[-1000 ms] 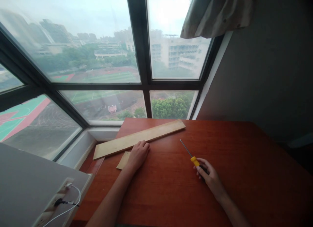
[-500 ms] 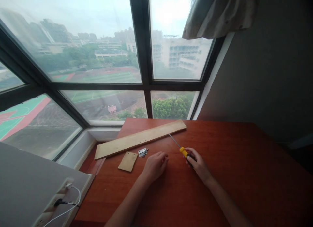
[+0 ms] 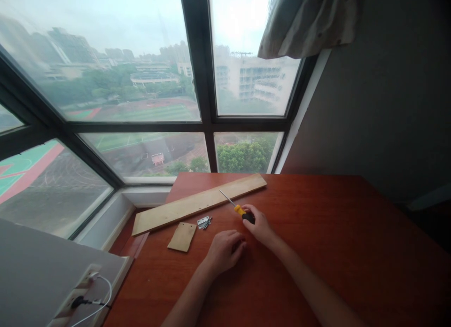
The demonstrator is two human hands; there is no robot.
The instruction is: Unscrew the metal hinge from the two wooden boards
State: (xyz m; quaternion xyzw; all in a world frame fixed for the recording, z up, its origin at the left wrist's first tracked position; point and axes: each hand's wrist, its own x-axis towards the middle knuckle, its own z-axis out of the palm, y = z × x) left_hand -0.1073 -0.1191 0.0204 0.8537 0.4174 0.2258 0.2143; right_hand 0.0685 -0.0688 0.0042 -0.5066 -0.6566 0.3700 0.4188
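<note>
My right hand is wrapped round the yellow and black handle of a screwdriver. Its metal shaft points up and left, the tip appearing over a long pale wooden board that lies aslant on the table. Two small dark holes show near the board's front edge. My left hand rests on the table with its fingers loosely curled in, and I see nothing in it. To its left lie a small wooden plate with two holes, metal hinges and several screws in a small pile.
The reddish-brown table stands against large framed windows. A curtain hangs at the upper right beside a grey wall. On the low wall at left, plugs with a white cable and a black plug sit in sockets.
My right hand has moved left and slightly up with the screwdriver, whose tip now shows over the board. My left hand stays near the same spot. The view has shifted slightly.
</note>
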